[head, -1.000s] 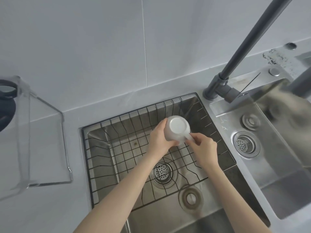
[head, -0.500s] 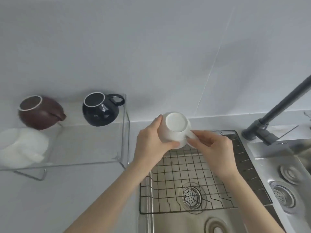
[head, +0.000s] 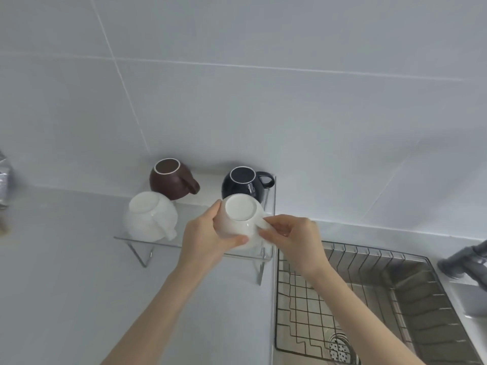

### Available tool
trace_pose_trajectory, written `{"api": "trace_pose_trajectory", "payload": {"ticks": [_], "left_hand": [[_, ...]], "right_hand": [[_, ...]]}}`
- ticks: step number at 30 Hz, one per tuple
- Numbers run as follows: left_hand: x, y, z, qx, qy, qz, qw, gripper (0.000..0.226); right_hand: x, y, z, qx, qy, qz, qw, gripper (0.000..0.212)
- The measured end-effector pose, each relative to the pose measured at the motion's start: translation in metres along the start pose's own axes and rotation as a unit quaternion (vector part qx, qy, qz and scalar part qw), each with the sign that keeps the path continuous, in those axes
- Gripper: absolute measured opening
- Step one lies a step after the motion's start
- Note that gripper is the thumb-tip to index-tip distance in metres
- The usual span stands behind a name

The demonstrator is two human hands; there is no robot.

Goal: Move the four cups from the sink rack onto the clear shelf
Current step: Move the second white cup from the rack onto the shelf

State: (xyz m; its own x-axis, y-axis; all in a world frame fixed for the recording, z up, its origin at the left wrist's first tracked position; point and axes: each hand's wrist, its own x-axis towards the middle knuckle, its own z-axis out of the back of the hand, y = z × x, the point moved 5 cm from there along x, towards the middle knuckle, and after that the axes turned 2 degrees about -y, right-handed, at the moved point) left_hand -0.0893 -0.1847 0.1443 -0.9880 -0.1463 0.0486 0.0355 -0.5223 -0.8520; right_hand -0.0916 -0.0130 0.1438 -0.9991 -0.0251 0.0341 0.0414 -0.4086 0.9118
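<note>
Tiled wall [head: 290, 101] behind a pale table [head: 58, 272]; steel sink [head: 411, 299] at right with drain [head: 340, 347]; dark tap base [head: 463, 262] at far right.

wall [head: 290, 101]: pale grey tiles; counter [head: 66, 285]: plain grey; light: soft, even

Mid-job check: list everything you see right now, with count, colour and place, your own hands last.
clear shelf: 1, transparent with metal legs, on the counter left of the sink
brown cup: 1, upside down, back left of the shelf
black cup: 1, upside down, back right of the shelf
white cup on shelf: 1, upside down, front left of the shelf
held white cup: 1, upside down, over the shelf's front right
sink rack: 1, metal wire, in the sink, no cups visible in it
faucet: 1, grey, right edge, blurred
left hand: on the held cup's body
right hand: at its handle
</note>
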Motion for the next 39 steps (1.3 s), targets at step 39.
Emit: {"api": "trace_pose_trajectory", "payload": {"ticks": [39], "left_hand": [[0.001,0.055,-0.014,-0.299,0.007,0.17,0.939,0.023]], "right_hand": [[-0.017,-0.034,-0.05,0.301,0.012,-0.086,0.95,0.05]]}}
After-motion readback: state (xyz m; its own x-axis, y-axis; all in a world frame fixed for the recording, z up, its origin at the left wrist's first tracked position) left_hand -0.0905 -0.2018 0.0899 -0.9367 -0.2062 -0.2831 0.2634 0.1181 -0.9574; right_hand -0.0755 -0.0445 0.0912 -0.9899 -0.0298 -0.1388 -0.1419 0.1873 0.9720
